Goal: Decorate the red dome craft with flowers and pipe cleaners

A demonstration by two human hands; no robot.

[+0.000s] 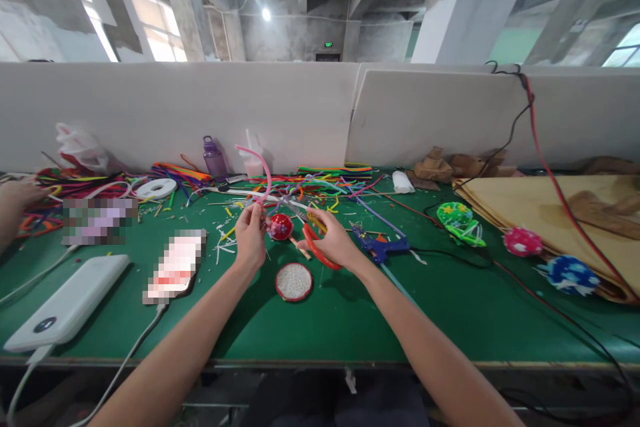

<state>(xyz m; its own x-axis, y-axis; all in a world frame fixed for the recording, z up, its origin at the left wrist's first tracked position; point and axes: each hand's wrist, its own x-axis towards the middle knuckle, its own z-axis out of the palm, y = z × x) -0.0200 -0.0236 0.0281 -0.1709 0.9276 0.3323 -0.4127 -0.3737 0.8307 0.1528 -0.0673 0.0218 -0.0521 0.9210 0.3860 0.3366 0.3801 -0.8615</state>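
Note:
My left hand (250, 235) is closed in a pinch on a pink pipe cleaner (263, 170) that arcs up and to the left above it. My right hand (334, 240) is wrapped round red-handled scissors (316, 242), their blades pointing left toward the pipe cleaner. Between both hands sits a red ball with white dots (281, 226) on the green table (350, 320). Just below it lies a round red lid holding white beads (294, 281).
A tangle of coloured pipe cleaners (320, 187) covers the table's back, with a purple bottle (215, 157) and a white tape roll (157, 188). A blue glue gun (381, 247), patterned balls (523, 241), cardboard sheets (550, 207), a white power bank (67, 303) and cables lie around. Another person's hand (17, 197) shows at far left.

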